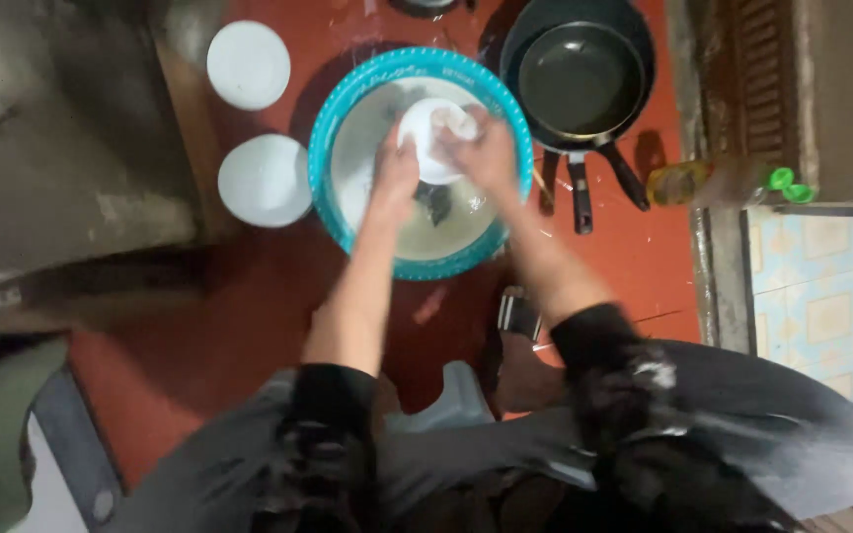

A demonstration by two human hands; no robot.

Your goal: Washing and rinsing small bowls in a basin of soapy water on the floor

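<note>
A round teal basin with cloudy water stands on the red floor. Over it, my left hand and my right hand both grip a small white bowl. A dark object, perhaps a sponge or cloth, lies in the water under the bowl. My sleeves are dark and pushed up on the forearms.
Two white upturned bowls sit left of the basin. Black frying pans are stacked at the right, handles toward me. A bottle of yellow liquid lies by the tiled edge. A grey wall is at the left.
</note>
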